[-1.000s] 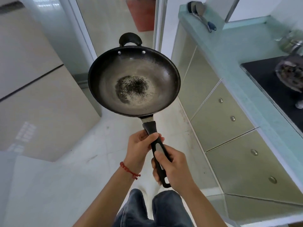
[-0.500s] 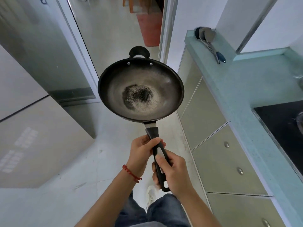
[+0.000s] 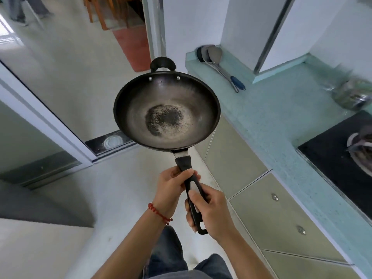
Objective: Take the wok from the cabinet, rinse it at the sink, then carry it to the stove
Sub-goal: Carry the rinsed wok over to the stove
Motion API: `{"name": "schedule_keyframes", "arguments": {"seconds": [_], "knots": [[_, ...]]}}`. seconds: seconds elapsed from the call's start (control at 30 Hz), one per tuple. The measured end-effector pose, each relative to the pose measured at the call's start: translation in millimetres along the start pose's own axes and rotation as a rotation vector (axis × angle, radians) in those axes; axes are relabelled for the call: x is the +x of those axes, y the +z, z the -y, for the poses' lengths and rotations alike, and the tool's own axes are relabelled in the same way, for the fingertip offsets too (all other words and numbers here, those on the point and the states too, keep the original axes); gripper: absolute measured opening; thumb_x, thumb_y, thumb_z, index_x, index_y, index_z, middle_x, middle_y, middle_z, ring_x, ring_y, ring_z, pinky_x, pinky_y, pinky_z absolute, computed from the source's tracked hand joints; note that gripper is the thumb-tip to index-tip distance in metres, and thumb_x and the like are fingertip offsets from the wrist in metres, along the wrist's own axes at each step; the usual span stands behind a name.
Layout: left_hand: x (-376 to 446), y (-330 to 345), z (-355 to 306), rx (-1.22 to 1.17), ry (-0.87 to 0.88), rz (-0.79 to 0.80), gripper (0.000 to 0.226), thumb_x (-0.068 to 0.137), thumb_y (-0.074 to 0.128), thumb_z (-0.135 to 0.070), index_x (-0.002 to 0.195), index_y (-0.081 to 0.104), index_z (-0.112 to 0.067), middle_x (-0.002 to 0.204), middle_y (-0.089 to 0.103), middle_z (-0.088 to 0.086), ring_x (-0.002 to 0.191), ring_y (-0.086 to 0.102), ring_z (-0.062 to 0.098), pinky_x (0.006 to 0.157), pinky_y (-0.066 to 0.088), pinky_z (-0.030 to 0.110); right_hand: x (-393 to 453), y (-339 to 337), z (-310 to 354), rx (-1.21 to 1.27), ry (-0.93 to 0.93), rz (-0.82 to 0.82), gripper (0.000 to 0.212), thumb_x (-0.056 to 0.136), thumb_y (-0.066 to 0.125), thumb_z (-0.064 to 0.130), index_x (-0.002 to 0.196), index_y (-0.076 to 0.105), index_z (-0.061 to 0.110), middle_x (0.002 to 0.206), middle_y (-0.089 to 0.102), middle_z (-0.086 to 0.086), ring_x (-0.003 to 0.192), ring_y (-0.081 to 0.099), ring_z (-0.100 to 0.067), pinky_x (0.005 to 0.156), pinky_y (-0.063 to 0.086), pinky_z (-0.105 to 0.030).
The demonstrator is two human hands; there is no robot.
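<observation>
A dark round wok with a blackened patch in its middle hangs level over the floor in front of me. It has a small loop handle on its far rim and a long black handle toward me. My left hand, with a red bracelet at the wrist, grips the long handle near the pan. Lower down the same handle, my right hand is closed around it. The black stove with its burner lies at the right edge, set into the counter, to the right of the wok.
A pale green counter runs along the right, with drawers below it. Metal ladles lie at its far end and a steel pot stands near the stove. An open doorway lies ahead left, with a red mat beyond.
The view has swung so more of the doorway and the counter's far end show. The wok now sits nearer the counter edge, and the stove has come back into view at the right. Both grips are unchanged.
</observation>
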State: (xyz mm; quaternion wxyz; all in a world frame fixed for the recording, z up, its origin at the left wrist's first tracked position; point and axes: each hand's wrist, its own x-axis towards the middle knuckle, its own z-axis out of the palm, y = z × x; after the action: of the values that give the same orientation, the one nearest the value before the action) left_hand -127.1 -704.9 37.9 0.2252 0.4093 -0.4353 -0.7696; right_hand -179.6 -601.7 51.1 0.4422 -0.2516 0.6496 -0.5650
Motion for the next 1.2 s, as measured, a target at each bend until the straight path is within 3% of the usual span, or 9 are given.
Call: {"name": "schedule_keyframes", "arguments": {"seconds": [0.23,0.33,0.53,0.7,1.2], "knots": [[79,6,-47,0.124,-0.063,0.235,0.017,0.083,0.055,-0.001,0.070,0.066,0.001,0.064,0.066,0.011,0.067,0.065,0.023,0.063,0.055,0.028,62,20,27,0.196,0.023,-0.261,0.031,0.094,0.045,0.011,0.064,0.044,0.004,0.059,0.050,-0.016,0.036,0.046,-0.025,0.036,0.037,-0.024],[98,19,-54,0.144,-0.111,0.350,0.023,0.083,0.054,0.001,0.064,0.066,-0.002,0.059,0.066,0.008,0.065,0.063,0.024,0.062,0.053,0.027,74,17,32,0.223,0.003,-0.364,0.029,0.094,0.044,0.007,0.067,0.045,-0.004,0.056,0.050,-0.013,0.035,0.045,-0.025,0.036,0.036,-0.024],[125,64,-47,0.211,-0.196,0.522,0.014,0.082,0.054,0.001,0.072,0.062,0.007,0.060,0.064,0.013,0.058,0.060,0.022,0.056,0.050,0.024,83,-10,37,0.247,0.004,-0.564,0.023,0.093,0.043,0.004,0.074,0.047,-0.009,0.053,0.052,-0.005,0.034,0.045,-0.024,0.036,0.035,-0.022],[143,114,-31,0.257,-0.264,0.646,0.020,0.082,0.053,-0.001,0.064,0.064,0.000,0.061,0.063,0.013,0.061,0.058,0.024,0.058,0.050,0.026,88,-50,38,0.271,0.006,-0.704,0.028,0.093,0.045,0.004,0.065,0.048,0.002,0.053,0.052,-0.007,0.034,0.045,-0.024,0.035,0.034,-0.023],[206,265,-1,0.326,-0.333,0.674,0.018,0.081,0.055,0.001,0.066,0.065,0.003,0.058,0.066,0.012,0.058,0.062,0.023,0.059,0.052,0.027,131,-199,40,0.312,-0.001,-0.807,0.029,0.093,0.045,0.006,0.068,0.047,-0.009,0.056,0.052,-0.012,0.036,0.048,-0.026,0.036,0.036,-0.024]]}}
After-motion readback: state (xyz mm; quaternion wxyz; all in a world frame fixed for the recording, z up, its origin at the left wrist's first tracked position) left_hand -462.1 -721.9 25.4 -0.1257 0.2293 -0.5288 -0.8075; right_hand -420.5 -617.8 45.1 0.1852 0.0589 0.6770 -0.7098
